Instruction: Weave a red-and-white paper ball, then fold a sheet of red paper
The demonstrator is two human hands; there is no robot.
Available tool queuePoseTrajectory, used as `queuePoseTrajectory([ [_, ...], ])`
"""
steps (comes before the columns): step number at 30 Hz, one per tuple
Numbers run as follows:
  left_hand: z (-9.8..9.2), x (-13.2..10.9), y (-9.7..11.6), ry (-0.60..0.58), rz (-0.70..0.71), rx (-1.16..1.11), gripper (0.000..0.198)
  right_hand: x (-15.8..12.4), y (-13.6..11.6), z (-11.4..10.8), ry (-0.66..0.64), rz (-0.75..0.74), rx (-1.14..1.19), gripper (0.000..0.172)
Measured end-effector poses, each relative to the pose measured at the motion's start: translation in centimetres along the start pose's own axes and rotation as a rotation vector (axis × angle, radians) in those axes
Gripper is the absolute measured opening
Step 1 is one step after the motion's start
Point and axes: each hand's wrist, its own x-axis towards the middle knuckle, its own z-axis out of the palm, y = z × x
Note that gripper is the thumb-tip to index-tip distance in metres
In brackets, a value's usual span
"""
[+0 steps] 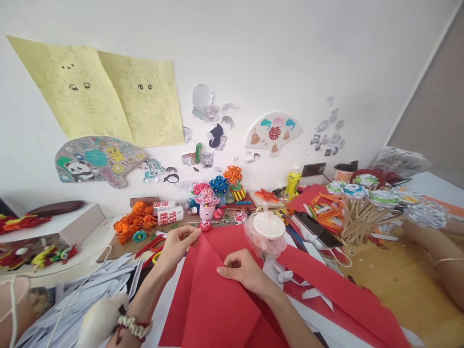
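At the crowded table (384,280), a person seems to be partway through folding red paper (217,309), which lies right in front of them, one layer slanting over another. Their left hand (177,246) has thumb and forefinger closed together on the sheet's upper tip. The right hand (244,273) is loosely curled, thumb resting on the flap with a small gap to the bent forefinger; I can't tell whether the fingers tucked behind have hold of the edge. As I judge it, the next move calls for keeping that tip steady while the right hand lines up the slanting edge and presses a crease.

The paper's near end runs out of sight at the bottom, so its full shape is lost to me. A wrapped cup (270,226) just beyond the right hand covers part of the red sheets beneath. Off to the right, another person's arm (433,253) is cut off, its hand blurred behind paper flowers (386,198).
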Motion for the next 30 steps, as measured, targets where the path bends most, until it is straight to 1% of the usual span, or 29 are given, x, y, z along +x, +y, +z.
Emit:
queuePoseTrajectory([
  [3,0.21,0.09,-0.21,0.028,0.026,0.012,0.04,-0.01,-0.04,0.02,-0.002,0.009,0.015,0.045],
  [6,0.36,0.17,-0.2,0.042,0.043,0.037,0.04,0.06,0.08,-0.09,0.023,0.012,0.035,0.047],
  [8,0.43,0.1,-0.04,0.006,0.044,0.058,0.043,0.13,0.21,-0.21,0.042,0.006,0.045,0.049],
  [11,0.58,-0.15,0.12,-0.098,0.037,0.082,0.046,0.18,0.28,-0.3,0.056,0.007,0.057,0.049],
  [13,0.72,-0.24,-0.02,-0.132,0.039,0.089,0.046,0.16,0.18,-0.27,0.058,0.011,0.067,0.049],
  [17,0.87,0.01,-0.66,-0.112,0.055,0.104,0.048,0.09,-0.16,-0.09,0.069,0.011,0.085,0.049],
  [20,0.76,0.18,-0.74,-0.116,0.062,0.125,0.049,0.08,-0.32,0.0,0.094,0.01,0.087,0.049],
  [23,0.56,0.01,-0.35,-0.158,0.064,0.15,0.051,0.08,-0.32,-0.02,0.123,0.01,0.089,0.049],
  [27,0.47,-0.32,-0.03,-0.239,0.068,0.167,0.047,0.11,-0.16,-0.11,0.153,0.004,0.091,0.048],
  [30,0.53,-0.18,-0.33,-0.219,0.083,0.195,0.046,0.14,-0.1,-0.05,0.161,-0.003,0.082,0.046],
])
